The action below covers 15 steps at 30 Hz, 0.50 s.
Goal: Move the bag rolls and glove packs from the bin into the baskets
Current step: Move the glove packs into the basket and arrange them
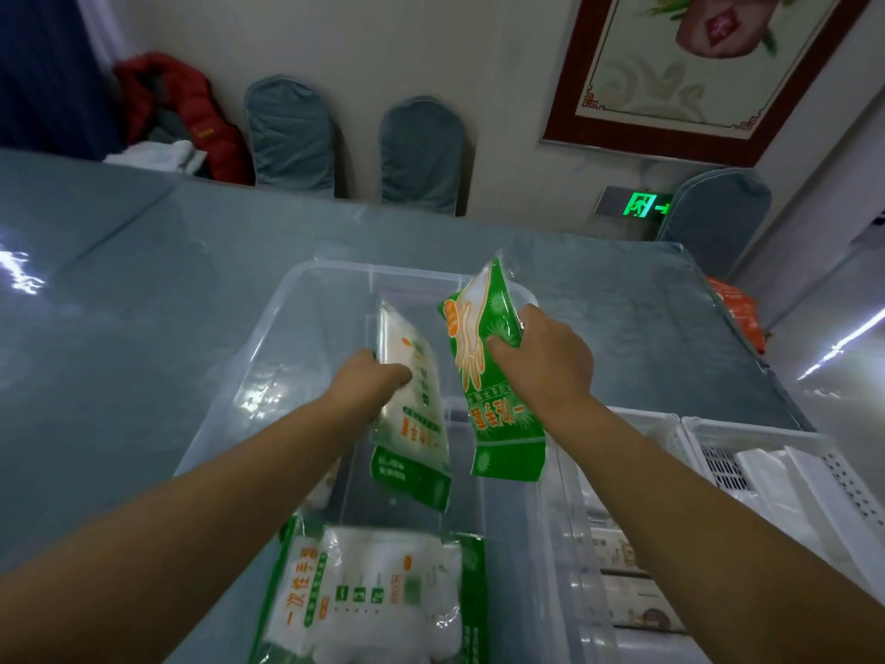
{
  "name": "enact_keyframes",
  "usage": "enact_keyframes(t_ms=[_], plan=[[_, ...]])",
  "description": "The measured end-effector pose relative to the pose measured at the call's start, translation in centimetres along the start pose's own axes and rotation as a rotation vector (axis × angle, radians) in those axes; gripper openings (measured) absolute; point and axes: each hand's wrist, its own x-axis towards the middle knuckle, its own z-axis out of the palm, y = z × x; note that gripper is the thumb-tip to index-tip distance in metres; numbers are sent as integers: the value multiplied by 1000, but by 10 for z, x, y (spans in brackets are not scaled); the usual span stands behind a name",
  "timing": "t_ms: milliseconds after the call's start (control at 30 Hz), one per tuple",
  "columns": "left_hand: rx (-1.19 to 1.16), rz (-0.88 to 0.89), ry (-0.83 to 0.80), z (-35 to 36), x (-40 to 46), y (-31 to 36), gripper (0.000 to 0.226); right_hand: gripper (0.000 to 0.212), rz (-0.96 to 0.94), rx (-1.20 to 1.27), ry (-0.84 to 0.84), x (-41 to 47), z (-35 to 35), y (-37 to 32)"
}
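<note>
I noted my left hand (378, 381) gripped one glove pack (412, 414), my right hand (541, 361) another pack (483, 376), both over the bin (268, 337).

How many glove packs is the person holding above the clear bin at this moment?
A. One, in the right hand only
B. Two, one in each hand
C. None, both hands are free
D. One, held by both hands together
B: the left hand grips a mostly white glove pack, and the right hand grips a separate green glove pack.

Grey table (143, 280), covered chairs (292, 131), framed pic (694, 64), exit sign (644, 206)
</note>
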Motion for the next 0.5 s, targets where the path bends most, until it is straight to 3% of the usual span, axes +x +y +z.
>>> enact_keyframes(t_ms=[100,300,500], plan=[[26,192,90,-5,-21,14,31,24,20,95,-6,0,0,-14],[89,471,43,3,-52,17,14,24,182,657,-132,-2,0,-59],[-44,588,-125,0,-67,24,49,38,298,1029,-167,-10,-24,-62]])
